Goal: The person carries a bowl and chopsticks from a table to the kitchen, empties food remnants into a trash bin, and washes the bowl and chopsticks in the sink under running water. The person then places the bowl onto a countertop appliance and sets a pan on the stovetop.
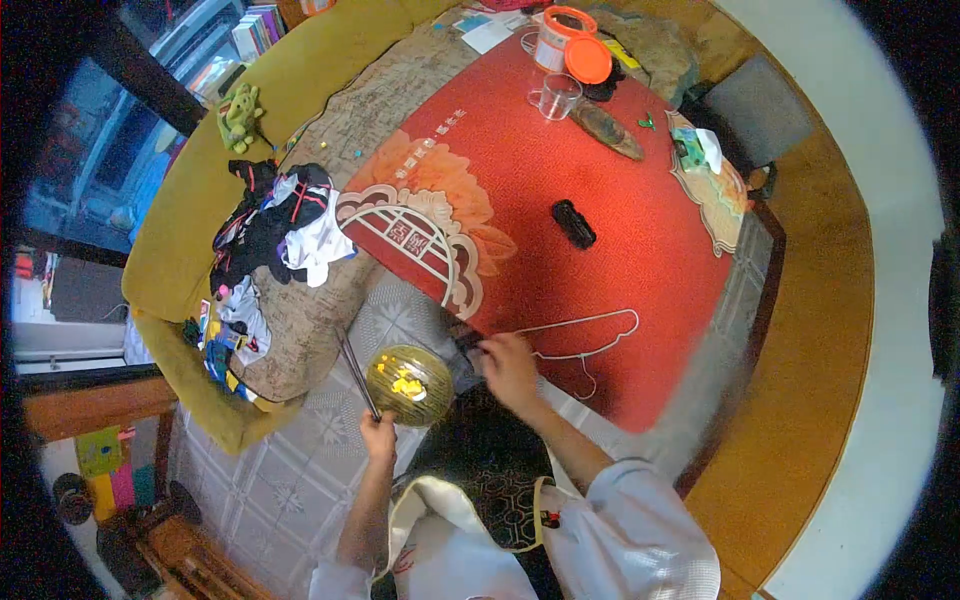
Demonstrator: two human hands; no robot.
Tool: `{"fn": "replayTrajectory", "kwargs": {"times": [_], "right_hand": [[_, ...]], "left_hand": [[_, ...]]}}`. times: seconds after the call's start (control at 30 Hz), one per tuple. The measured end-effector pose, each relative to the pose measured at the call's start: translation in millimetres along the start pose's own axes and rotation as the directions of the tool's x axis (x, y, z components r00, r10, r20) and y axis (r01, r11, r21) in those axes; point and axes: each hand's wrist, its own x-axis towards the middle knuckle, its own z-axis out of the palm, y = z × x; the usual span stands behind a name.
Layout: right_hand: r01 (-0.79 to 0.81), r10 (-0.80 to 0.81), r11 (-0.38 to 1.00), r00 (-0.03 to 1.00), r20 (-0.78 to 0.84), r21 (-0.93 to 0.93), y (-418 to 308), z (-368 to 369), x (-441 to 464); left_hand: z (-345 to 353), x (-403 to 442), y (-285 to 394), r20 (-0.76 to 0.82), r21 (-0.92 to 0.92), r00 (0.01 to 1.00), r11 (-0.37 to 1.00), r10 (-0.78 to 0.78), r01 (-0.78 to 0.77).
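My left hand [378, 436] is closed around the lower end of a pair of slim metal chopsticks [355, 372], which point up and away to the left. Right beside it is a round yellowish see-through bowl [428, 408] with several bright yellow pieces [406, 385] inside; whether the hand also grips its rim, I cannot tell. My right hand [511, 370] is at the near edge of the red table, fingers curled, with something dark and unclear at the fingertips. Close to it, a white clothes hanger [590, 354] lies on the red cover.
On the red table [640, 260] are a black object [573, 224], a glass mug [559, 97], an orange-lidded tub [552, 45], a long brown object [608, 132] and a tissue pack [700, 150]. Crumpled clothes [300, 225] and a green plush toy [240, 117] lie on the sofa [165, 240].
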Motion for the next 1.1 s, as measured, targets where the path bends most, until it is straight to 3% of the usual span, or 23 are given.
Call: {"fn": "replayTrajectory", "kwargs": {"times": [0.03, 0.1, 0.23, 0.3, 0.37, 0.4, 0.47, 0.57, 0.7, 0.77, 0.8, 0.83, 0.87, 0.9, 0.93, 1.0, 1.03, 1.07, 1.1], "right_hand": [[-0.011, -0.007, 0.991, 0.991, -0.136, -0.131, 10.9, -14.4, -6.8], [-0.181, 0.163, 0.973, 0.979, -0.122, -0.147, 37.0, -36.6, -17.8], [-0.109, 0.097, 0.985, 0.991, -0.097, -0.137, 67.7, -20.1, 0.1], [-0.068, 0.054, 0.986, 0.994, -0.095, -0.153, 68.6, -1.0, 26.6], [0.006, -0.019, 0.986, 0.997, -0.074, -0.169, 63.2, 7.6, 51.2], [0.005, -0.017, 0.986, 0.997, -0.073, -0.167, 61.8, 11.6, 56.2], [-0.005, 0.021, 0.981, 0.997, 0.080, -0.195, 67.2, 18.5, 62.9], [0.060, -0.032, 0.944, 0.995, 0.090, -0.323, 104.2, 51.7, 59.2], [-0.005, 0.034, 0.949, 0.996, 0.086, -0.315, 76.4, 36.0, 63.8], [0.129, -0.106, 0.987, 0.968, 0.226, -0.093, 63.4, 43.4, 58.5], [0.125, -0.148, 0.986, 0.961, 0.233, 0.110, 47.3, 48.0, 52.1], [-0.115, -0.060, 0.945, 0.859, 0.508, 0.306, 22.5, 38.9, 53.2], [0.161, -0.255, 0.960, 0.842, 0.476, 0.230, 15.8, 55.2, 40.1], [0.348, -0.473, 0.866, 0.803, 0.363, 0.358, -4.3, 47.9, 43.0], [0.364, -0.497, 0.853, 0.784, 0.371, 0.374, -18.3, 39.9, 47.9], [0.658, -0.760, 0.649, 0.577, 0.298, 0.381, -39.3, 34.2, 55.4], [0.706, -0.787, 0.609, 0.485, 0.380, 0.361, -42.0, 38.5, 57.1], [0.715, -0.812, 0.577, 0.448, 0.375, 0.394, -45.7, 42.5, 58.6], [0.637, -0.729, 0.681, 0.545, 0.415, 0.361, -56.5, 40.2, 62.8]], "left_hand": [[-1.1, -1.8, -1.4, 0.004, -0.003, 1.000, 1.000, 0.006, -0.006], [-6.0, -8.7, -7.4, 0.002, -0.066, 0.994, 0.992, 0.109, -0.108], [-11.9, -10.9, -17.9, 0.012, -0.036, 0.999, 0.999, 0.038, -0.037], [-4.9, 2.4, -37.5, -0.036, 0.005, 0.967, 0.968, 0.251, -0.251], [0.3, 4.4, -42.2, -0.041, 0.006, 0.969, 0.970, 0.243, -0.243], [4.5, 3.9, -38.4, -0.025, 0.011, 0.972, 0.972, 0.235, -0.234], [15.5, 4.5, -30.1, -0.033, 0.033, 0.986, 0.986, 0.165, -0.164], [31.2, 11.0, -40.2, -0.042, -0.006, 0.990, 0.990, 0.138, -0.138], [48.1, 20.4, -40.5, -0.078, 0.040, 0.974, 0.977, 0.212, -0.210], [57.2, 23.0, -34.0, -0.086, 0.063, 0.966, 0.969, 0.243, -0.238], [60.0, 19.8, -27.9, -0.081, 0.012, 0.974, 0.977, 0.212, -0.211], [61.9, 16.6, -23.6, -0.078, -0.040, 0.981, 0.983, 0.178, -0.181], [62.7, 15.7, -20.7, -0.093, -0.049, 0.980, 0.983, 0.173, -0.178], [62.6, 16.7, -17.6, -0.083, -0.027, 0.987, 0.990, 0.138, -0.140], [59.8, 18.5, -16.0, -0.081, -0.006, 0.991, 0.995, 0.102, -0.103], [52.2, 23.4, -17.6, -0.110, 0.051, 0.989, 0.994, 0.099, -0.094], [51.6, 16.4, 2.3, -0.105, 0.123, 0.990, 0.989, 0.092, -0.078], [51.8, 2.6, 20.1, -0.100, 0.007, 0.991, 0.996, 0.093, -0.093], [50.9, 4.9, 10.1, -0.145, -0.060, 0.978, 0.985, 0.153, -0.163]]}}
